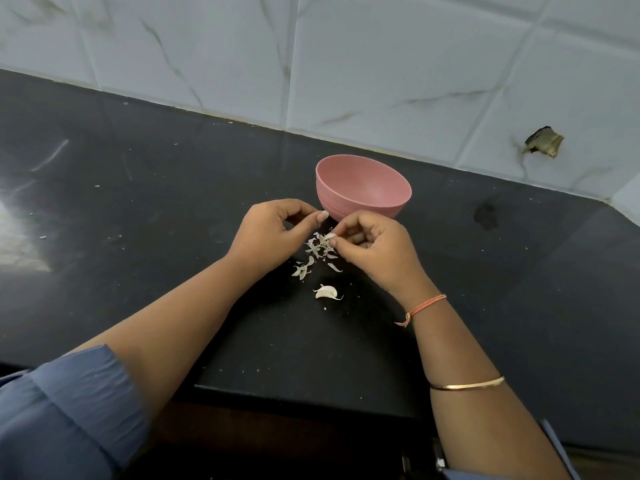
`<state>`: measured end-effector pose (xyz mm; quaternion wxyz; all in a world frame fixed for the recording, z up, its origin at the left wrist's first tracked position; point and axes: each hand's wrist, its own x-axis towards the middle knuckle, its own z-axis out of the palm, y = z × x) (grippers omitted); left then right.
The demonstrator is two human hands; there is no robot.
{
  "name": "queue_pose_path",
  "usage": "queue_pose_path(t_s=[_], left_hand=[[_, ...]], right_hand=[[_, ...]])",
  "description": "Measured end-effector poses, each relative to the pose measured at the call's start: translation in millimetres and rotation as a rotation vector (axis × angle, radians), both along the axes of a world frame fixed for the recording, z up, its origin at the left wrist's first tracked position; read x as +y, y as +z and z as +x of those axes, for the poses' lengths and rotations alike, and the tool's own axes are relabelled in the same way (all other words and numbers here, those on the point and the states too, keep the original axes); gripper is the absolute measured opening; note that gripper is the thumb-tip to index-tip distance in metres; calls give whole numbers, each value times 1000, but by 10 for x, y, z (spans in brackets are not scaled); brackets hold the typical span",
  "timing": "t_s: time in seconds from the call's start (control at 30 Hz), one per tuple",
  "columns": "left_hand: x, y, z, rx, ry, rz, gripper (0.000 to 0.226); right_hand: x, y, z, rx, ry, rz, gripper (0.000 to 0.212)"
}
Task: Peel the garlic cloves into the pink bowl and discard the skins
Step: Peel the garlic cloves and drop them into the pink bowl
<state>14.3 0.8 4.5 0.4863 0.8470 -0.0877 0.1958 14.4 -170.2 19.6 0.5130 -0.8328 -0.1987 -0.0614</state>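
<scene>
With the clove [329, 235] pinched in the right hand [367, 251] grip just in front of the pink bowl [363, 188], peel with the left hand [270, 233], grip curled, contents unclear. Let skins [311, 254] fall short of the bowl, never inside.

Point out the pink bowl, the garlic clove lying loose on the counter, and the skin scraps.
pink bowl [367, 206]: head view, outer front wall.
loose garlic clove [326, 292]: head view, middle of its body.
skin scraps [311, 244]: head view, a white piece on the pile's left side.
</scene>
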Motion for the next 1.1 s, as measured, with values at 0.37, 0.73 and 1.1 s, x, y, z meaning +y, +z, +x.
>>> queue_pose_path(t_s=[0.37,0.73,1.1], left_hand=[[-11,-2,-44,11,-125,89,10],[-18,-7,-45,15,-175,131,21],[9,-48,82,73,178,80,15]], right_hand=[[12,21,3,55,-43,160,11],[34,61,-50,73,55,219,14],[-45,36,5,-50,-140,-26,13]])
